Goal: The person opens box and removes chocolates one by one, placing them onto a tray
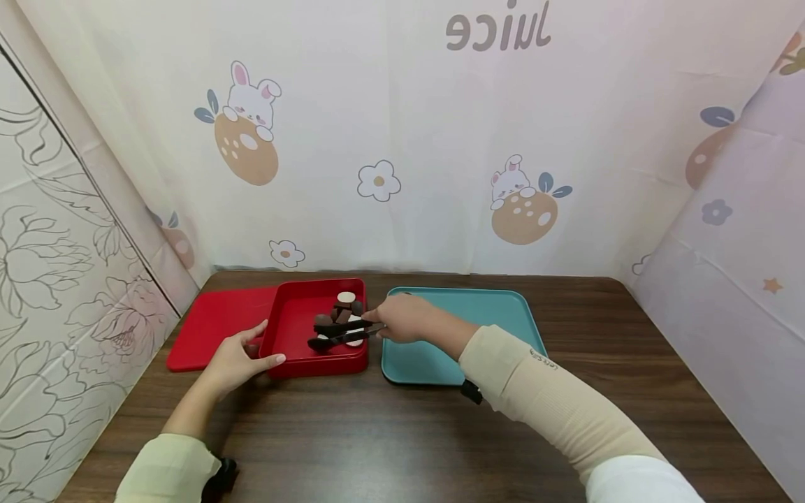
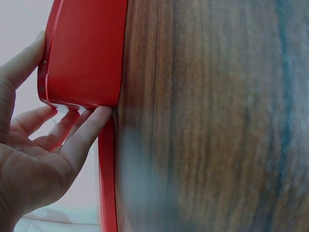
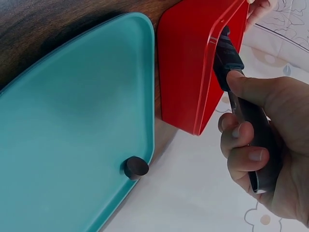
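While the outspread left hand touches a glossy box, the right hand grips tongs.

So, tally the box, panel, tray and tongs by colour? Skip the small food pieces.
Red: 2 (box, flat panel)
Teal: 1 (tray)
Black, mostly: 1 (tongs)
Total: 4

On the table, the box stands between the lid, on its left, and the tray, on its right. Sweets lie in the box's right half; the tongs cross its right wall. A small piece sits in the tray's far left corner. Behind the table hangs a curtain.
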Demonstrator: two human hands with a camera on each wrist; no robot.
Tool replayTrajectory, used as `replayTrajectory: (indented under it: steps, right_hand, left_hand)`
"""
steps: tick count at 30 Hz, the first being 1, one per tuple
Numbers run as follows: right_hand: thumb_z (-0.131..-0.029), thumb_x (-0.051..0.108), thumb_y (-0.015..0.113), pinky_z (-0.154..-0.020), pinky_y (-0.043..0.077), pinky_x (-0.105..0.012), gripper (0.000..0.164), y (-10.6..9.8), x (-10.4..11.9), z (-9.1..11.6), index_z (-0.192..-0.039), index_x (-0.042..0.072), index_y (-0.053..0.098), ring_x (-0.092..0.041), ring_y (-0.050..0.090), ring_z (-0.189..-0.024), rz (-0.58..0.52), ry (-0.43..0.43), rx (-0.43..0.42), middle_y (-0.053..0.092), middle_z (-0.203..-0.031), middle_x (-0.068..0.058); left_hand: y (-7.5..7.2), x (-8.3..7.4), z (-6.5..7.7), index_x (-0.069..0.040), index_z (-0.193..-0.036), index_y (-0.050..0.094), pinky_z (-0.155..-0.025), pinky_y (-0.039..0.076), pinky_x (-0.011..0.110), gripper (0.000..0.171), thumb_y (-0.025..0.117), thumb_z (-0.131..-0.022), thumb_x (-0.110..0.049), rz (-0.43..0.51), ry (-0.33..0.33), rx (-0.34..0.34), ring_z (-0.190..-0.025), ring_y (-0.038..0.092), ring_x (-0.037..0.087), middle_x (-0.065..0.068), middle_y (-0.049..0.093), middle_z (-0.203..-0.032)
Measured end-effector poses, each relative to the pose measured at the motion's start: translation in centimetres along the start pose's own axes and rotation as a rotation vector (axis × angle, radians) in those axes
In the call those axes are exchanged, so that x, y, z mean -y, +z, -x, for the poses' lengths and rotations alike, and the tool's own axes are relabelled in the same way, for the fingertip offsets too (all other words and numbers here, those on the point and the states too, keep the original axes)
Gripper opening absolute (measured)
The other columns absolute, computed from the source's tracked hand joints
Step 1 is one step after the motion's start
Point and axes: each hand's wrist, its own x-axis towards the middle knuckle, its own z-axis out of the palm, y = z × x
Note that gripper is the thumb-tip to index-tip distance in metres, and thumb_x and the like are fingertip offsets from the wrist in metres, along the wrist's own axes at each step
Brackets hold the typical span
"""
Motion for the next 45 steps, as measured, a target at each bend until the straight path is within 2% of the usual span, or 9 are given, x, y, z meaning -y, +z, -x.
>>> replayTrajectory:
  steps: [7, 12, 15, 21, 24, 28, 36, 42, 45]
  right_hand:
    - [-0.095, 0.024, 0.066, -0.051, 0.042, -0.02, 0.049, -0.5, -0.2, 0.3, -0.142, 0.016, 0.053, -0.009, 0.047, -0.049, -0.025, -0.015, -0.022, 0.066, -0.072, 0.003]
    - [-0.095, 0.024, 0.066, -0.056, 0.046, -0.02, 0.048, -0.7, -0.4, 0.5, -0.141, 0.016, 0.055, -0.007, 0.053, -0.056, -0.018, -0.038, -0.05, 0.072, -0.088, 0.001]
    - [-0.095, 0.023, 0.066, -0.054, 0.045, -0.021, 0.047, -0.8, -0.6, 0.8, -0.14, 0.016, 0.055, -0.008, 0.053, -0.056, -0.014, -0.052, -0.071, 0.072, -0.087, -0.002]
    - [-0.094, 0.021, 0.067, -0.053, 0.045, -0.022, 0.046, -1.2, -1.0, 1.6, -0.138, 0.017, 0.057, -0.008, 0.057, -0.064, -0.029, -0.062, -0.124, 0.073, -0.102, -0.003]
    - [-0.094, 0.022, 0.068, -0.05, 0.042, -0.021, 0.046, -1.4, -1.3, 2.2, -0.139, 0.019, 0.057, -0.008, 0.056, -0.062, -0.022, -0.055, -0.137, 0.071, -0.085, 0.001]
    - [-0.094, 0.024, 0.067, -0.047, 0.038, -0.021, 0.047, -1.5, -1.9, 3.0, -0.14, 0.02, 0.056, -0.009, 0.049, -0.052, -0.019, -0.054, -0.152, 0.06, -0.063, 0.005]
    - [-0.092, 0.025, 0.069, -0.051, 0.046, -0.02, 0.048, -1.8, -3.5, 4.8, -0.138, 0.017, 0.058, -0.006, 0.053, -0.052, 0.004, -0.072, -0.21, 0.062, -0.064, 0.005]
    - [-0.092, 0.024, 0.07, -0.053, 0.048, -0.021, 0.049, -2.1, -4.7, 6.2, -0.138, 0.016, 0.057, -0.006, 0.054, -0.056, -0.004, -0.059, -0.229, 0.07, -0.079, 0.003]
    - [-0.092, 0.023, 0.07, -0.05, 0.045, -0.022, 0.048, -2.2, -5.2, 7.0, -0.138, 0.015, 0.057, -0.007, 0.05, -0.054, -0.014, -0.055, -0.235, 0.063, -0.068, 0.004]
  left_hand:
    - [0.0, -0.1, 0.1, -0.002, -0.152, 0.03, -0.082, 0.056, 0.043, 0.095, 0.078, -0.081, -0.043, -0.011, 0.007, 0.004, -0.112, 0.057, 0.04, 0.031, 0.053, -0.131]
    - [0.0, 0.0, 0.0, -0.002, -0.151, 0.031, -0.081, 0.056, 0.042, 0.095, 0.078, -0.081, -0.044, -0.005, 0.008, 0.004, -0.112, 0.057, 0.039, 0.031, 0.054, -0.13]
    - [0.0, 0.1, 0.0, -0.002, -0.151, 0.031, -0.08, 0.057, 0.041, 0.094, 0.079, -0.081, -0.042, 0.003, 0.006, 0.003, -0.111, 0.057, 0.039, 0.03, 0.055, -0.129]
    - [0.0, 0.1, 0.0, -0.002, -0.151, 0.031, -0.08, 0.057, 0.042, 0.093, 0.079, -0.082, -0.041, 0.001, 0.003, -0.002, -0.111, 0.056, 0.039, 0.03, 0.055, -0.129]
    - [0.0, 0.1, 0.0, -0.002, -0.151, 0.031, -0.08, 0.057, 0.043, 0.094, 0.079, -0.081, -0.043, -0.004, 0.002, -0.004, -0.112, 0.055, 0.039, 0.03, 0.054, -0.129]
    - [0.1, 0.2, 0.0, -0.002, -0.151, 0.031, -0.081, 0.057, 0.043, 0.095, 0.079, -0.081, -0.043, -0.006, 0.003, -0.005, -0.112, 0.056, 0.039, 0.03, 0.054, -0.129]
    - [0.0, 0.2, 0.0, -0.001, -0.151, 0.032, -0.08, 0.057, 0.042, 0.093, 0.079, -0.081, -0.042, -0.002, 0.016, -0.004, -0.11, 0.058, 0.038, 0.03, 0.056, -0.127]
    - [0.1, 0.2, 0.1, 0.0, -0.15, 0.032, -0.079, 0.057, 0.041, 0.094, 0.079, -0.081, -0.042, 0.001, 0.017, 0.0, -0.109, 0.058, 0.039, 0.03, 0.056, -0.127]
    - [0.1, 0.1, 0.1, -0.001, -0.151, 0.032, -0.08, 0.057, 0.042, 0.094, 0.079, -0.081, -0.043, -0.003, 0.015, -0.001, -0.11, 0.058, 0.039, 0.03, 0.056, -0.128]
